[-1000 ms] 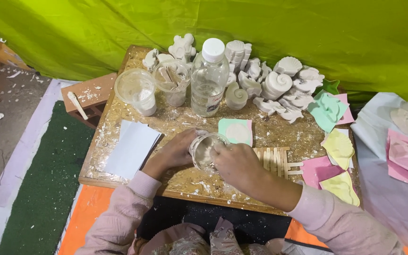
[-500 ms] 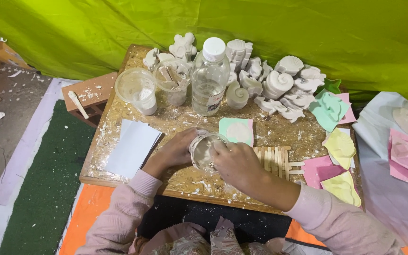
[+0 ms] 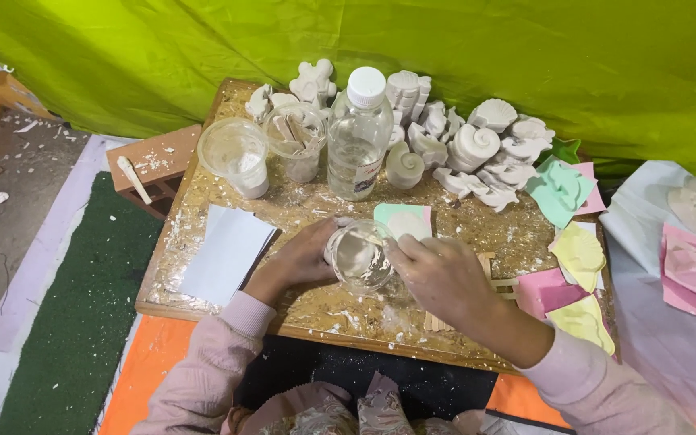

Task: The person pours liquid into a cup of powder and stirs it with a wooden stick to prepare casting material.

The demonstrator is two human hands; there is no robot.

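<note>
My left hand [image 3: 298,259] holds a clear plastic cup [image 3: 359,256] with whitish liquid, tilted over the wooden board [image 3: 203,201]. My right hand [image 3: 437,274] is at the cup's rim, fingers closed; what they pinch is hidden. Just behind the cup lies a mint-green mould [image 3: 406,219] filled with white plaster. Under my right wrist lie several wooden sticks [image 3: 489,270].
At the board's back stand a clear water bottle [image 3: 358,137], a cup of white powder [image 3: 235,157], a cup of sticks [image 3: 296,141] and several white plaster casts [image 3: 477,149]. White paper [image 3: 227,251] lies left. Pink, yellow and green moulds [image 3: 577,258] sit right. Green cloth hangs behind.
Both hands stay on the cup in front of me; the right hand shifts slightly at the rim. Nothing else has moved.
</note>
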